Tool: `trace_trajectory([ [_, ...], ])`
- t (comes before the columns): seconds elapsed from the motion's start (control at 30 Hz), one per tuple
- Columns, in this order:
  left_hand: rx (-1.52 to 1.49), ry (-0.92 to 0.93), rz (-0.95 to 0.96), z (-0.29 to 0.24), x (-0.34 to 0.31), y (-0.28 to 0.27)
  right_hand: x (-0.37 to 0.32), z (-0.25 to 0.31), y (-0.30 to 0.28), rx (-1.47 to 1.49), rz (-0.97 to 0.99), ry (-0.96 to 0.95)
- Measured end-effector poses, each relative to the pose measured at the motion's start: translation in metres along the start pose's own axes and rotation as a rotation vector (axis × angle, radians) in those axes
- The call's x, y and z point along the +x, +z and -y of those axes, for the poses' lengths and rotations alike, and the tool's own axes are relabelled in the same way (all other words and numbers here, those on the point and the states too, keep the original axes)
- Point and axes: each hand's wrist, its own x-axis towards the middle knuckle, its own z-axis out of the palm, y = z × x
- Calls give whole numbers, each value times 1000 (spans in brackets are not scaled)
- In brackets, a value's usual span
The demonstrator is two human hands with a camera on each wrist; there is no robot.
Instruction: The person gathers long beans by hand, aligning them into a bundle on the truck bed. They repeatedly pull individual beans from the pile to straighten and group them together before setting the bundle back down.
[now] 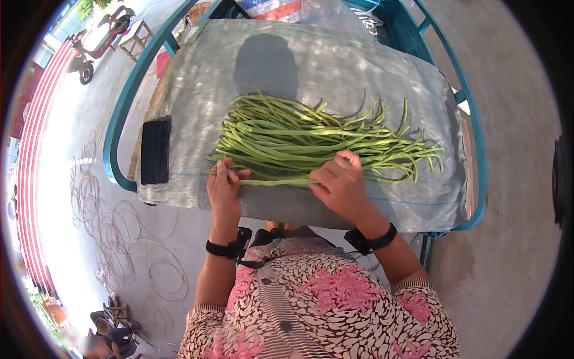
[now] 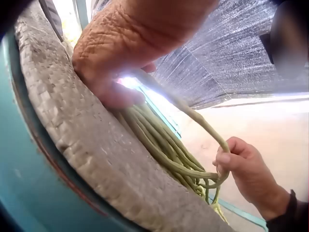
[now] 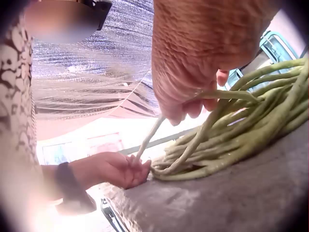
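A pile of long green beans (image 1: 287, 140) lies across a grey woven sheet, stems to the left and thin tips to the right. Along its near edge one bean (image 1: 272, 182) is stretched between both hands. The left hand (image 1: 224, 194) pinches its left end; in the right wrist view that hand (image 3: 118, 170) has fingertips and thumb together on the bean. The right hand (image 1: 344, 188) grips the bean farther right with curled fingers, and the left wrist view shows this hand (image 2: 251, 176) pinching it. Beans (image 2: 159, 140) lie below the raised one in that view.
A black phone (image 1: 155, 152) lies on the sheet's left side. The sheet (image 1: 335, 51) covers a cart bed with a teal rail (image 1: 127, 113) around it. Bags (image 1: 287, 11) sit at the far end. Coiled wire (image 1: 164, 275) and a red scooter (image 1: 98, 45) are on the left floor.
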Motion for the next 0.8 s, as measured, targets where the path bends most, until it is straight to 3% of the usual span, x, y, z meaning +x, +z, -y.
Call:
trace_trajectory([
  [0.07, -42, 8, -13, 0, 1, 1, 11, 9, -7, -23, -82, -20],
  [0.2, -159, -18, -18, -6, 0, 0, 2, 22, 1, 101, 82, 72],
  [0.3, -118, -68, 29, -12, -4, -8, 4, 28, 3, 144, 62, 139],
  [0.4, -37, -31, 36, -14, -12, -7, -7, 27, 12, 567, 113, 471],
  [0.5, 74, 7, 6, -16, -14, -8, -3, 41, 12, 531, 208, 664],
  [0.6, 108, 11, 20, -11, -18, -9, -1, 46, 28, 65, 205, 254],
  [0.7, 167, 28, 45, -10, -21, -9, 1, 46, 44, -61, 186, 235],
  [0.8, 226, -29, 105, -10, -20, -14, 0, 47, 49, -4, 82, 295],
])
